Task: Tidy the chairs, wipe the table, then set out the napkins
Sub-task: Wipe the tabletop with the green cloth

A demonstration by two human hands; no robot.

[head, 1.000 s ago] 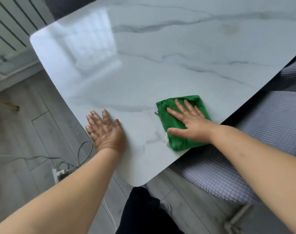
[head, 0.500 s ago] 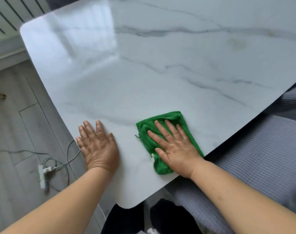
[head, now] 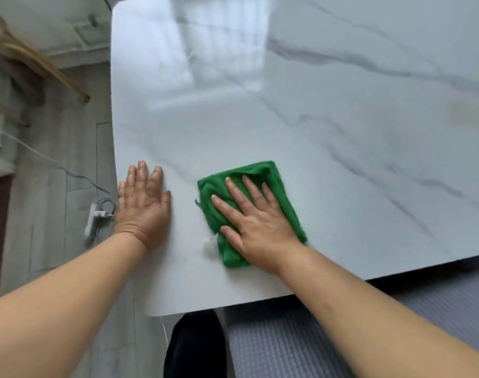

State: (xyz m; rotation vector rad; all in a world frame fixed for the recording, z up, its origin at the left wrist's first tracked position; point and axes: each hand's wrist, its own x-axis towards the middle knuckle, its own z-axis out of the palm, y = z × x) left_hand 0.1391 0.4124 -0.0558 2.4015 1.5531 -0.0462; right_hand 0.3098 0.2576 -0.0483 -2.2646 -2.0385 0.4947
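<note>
A white marble-look table [head: 328, 118] with grey veins fills most of the view. A folded green cloth [head: 271, 175] lies near the table's front left corner. My right hand [head: 257, 225] presses flat on the cloth with the fingers spread, covering its middle. My left hand [head: 142, 203] rests flat on the bare tabletop beside the left edge, a short way left of the cloth and not touching it. A small white tag [head: 208, 242] pokes out at the cloth's near left side.
A grey ribbed chair seat [head: 301, 342] is tucked under the table's front edge at the right. A white power strip [head: 92, 218] with cables lies on the grey wood floor left of the table. A wooden furniture leg [head: 41, 66] slants at the far left.
The view has swung so the table's left edge now runs vertically. My right hand with the cloth has slid toward the left corner. My left hand stays flat on the table.
</note>
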